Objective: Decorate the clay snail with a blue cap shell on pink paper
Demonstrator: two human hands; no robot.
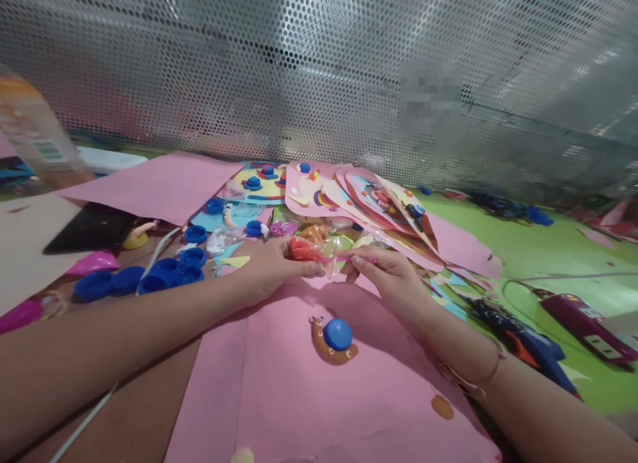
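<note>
My left hand is closed on a clear plastic bag of red-orange modelling clay. Pinched in the fingers of my right hand is a thin pink stick, whose tip reaches the bag's open-looking side. Whether the tip touches the clay I cannot tell. Below both hands lies a pink paper sheet bearing a snail of brown clay with a blue bottle cap as its shell. A flat brown clay disc rests on the sheet near my right forearm.
Several blue bottle caps lie left, beside a white cable and a black flat object. Decorated paper sheets are piled behind. At right are a blue glue gun and a purple power strip. Perforated metal stands behind.
</note>
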